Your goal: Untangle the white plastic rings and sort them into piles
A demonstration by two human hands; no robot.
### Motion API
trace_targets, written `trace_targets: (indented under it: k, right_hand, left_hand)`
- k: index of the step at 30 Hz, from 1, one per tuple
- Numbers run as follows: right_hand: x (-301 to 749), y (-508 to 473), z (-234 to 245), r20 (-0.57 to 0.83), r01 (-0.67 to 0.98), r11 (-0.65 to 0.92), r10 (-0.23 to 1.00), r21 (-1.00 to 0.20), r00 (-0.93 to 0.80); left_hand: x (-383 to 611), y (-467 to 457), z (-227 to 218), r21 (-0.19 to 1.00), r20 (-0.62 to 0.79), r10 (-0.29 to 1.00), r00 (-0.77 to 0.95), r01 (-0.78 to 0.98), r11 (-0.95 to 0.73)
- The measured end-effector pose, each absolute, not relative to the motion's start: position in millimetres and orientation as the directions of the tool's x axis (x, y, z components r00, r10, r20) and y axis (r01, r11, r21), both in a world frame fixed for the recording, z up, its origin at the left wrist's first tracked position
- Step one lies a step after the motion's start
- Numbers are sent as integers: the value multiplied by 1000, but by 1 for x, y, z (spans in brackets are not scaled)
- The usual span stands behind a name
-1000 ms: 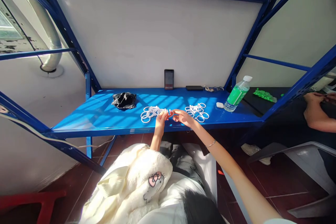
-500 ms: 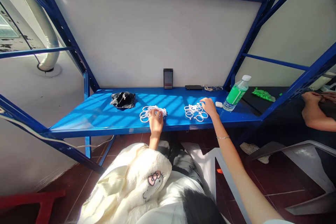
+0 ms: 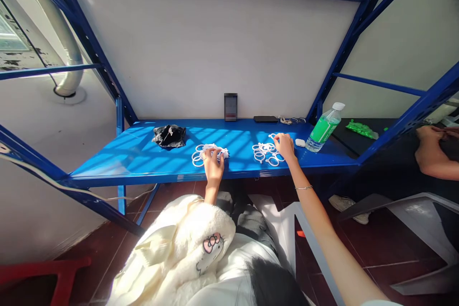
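Note:
Two piles of thin white loops, which look like hair ties, lie on a blue table (image 3: pixel 143 165). My left hand (image 3: pixel 214 165) is at the left pile (image 3: pixel 198 156), its bent fingers closed on loops there and covering part of the pile. Just behind the right pile (image 3: pixel 263 152), my right hand (image 3: pixel 285 146) has its fingers pinched on a white loop (image 3: pixel 272 136) that sticks out to their left. A white earphone case (image 3: pixel 300 143) lies close to the right of that hand.
A crumpled black plastic bag (image 3: pixel 169 136) lies at left. A dark phone-like device (image 3: pixel 230 107) leans on the wall, near a flat black phone (image 3: pixel 266 119) and a cable (image 3: pixel 286 120). A green-labelled bottle (image 3: pixel 324 127) stands right. Another person's arm (image 3: pixel 432 153) is at far right.
My right hand has shifted slightly, and more of the white loop now shows at its fingertips. The left hand stays at its pile. The whole view has moved a little.

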State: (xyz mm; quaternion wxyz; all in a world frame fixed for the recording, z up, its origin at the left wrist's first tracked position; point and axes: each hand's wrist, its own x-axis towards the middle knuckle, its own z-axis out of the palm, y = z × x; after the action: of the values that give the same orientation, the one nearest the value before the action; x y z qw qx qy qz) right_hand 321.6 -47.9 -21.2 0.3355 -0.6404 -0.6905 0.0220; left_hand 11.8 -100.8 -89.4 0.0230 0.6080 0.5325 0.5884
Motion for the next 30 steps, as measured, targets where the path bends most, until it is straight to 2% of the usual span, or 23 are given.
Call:
trace_targets:
  k: [2,4,6,8,9,12,16,19,23,30]
  right_hand:
    - [308,-51,-16,437,828,247,900,-504,-2]
    - [290,-57,-11,404,706,368,906,-605,-125]
    - [267,-67,-8,347,425,467,878,-776,-331]
    - [245,-78,-8,277,208,417,829,-885,-485]
    - [235,-83,-9,234,159,370,810,-915,-537]
    - [216,-93,-14,150,107,264,786,-959,-600]
    - [209,-93,-21,103,34,153,795,-988,-598]
    - [207,-92,-25,63,2,80,793,-997,-606]
    - [201,-92,-31,31,1,41,782,-999,-622]
    - [196,-88,-45,51,-76,4,769,-997,-637]
  left_hand:
    - [13,-105,-85,679,686,667,-289,583,-447]
    - [16,-109,-80,698,685,665,-297,529,-483]
    - [20,-113,-76,710,684,674,-279,468,-526]
    - [24,-115,-72,732,668,703,-245,383,-563]
    - [26,-116,-71,744,658,718,-225,341,-575]
    - [30,-116,-69,791,607,774,-181,225,-568]
    - [32,-116,-67,886,464,867,-184,84,-456]
    - [34,-118,-65,903,422,902,-94,-44,-428]
    - [36,-121,-63,923,358,933,43,-167,-347]
    - [44,-123,-68,937,285,952,109,-241,-253]
